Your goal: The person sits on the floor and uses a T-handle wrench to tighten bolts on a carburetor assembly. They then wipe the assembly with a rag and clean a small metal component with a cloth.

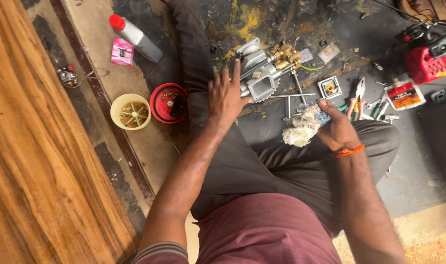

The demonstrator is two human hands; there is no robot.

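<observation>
Centre frame: left hand (226,94), fingers spread, rests flat against the grey metal pump body (260,73) with brass fittings, on the floor (281,29). Right hand (337,128), grip closed around a whitish rag wad (302,128), probably cotton waste. Pliers (358,96) just right.

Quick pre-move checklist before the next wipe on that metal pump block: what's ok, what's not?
1. Left hand steadying the metal pump block: ok, palm rests against it.
2. Right hand has the rag wad: ok, bunched in its grip.
3. Pliers nearby: ok, beside the right hand.
4. Small parts contained: ok, in the red lid and yellow cup.
5. Block's far side clean: cannot tell.
</observation>
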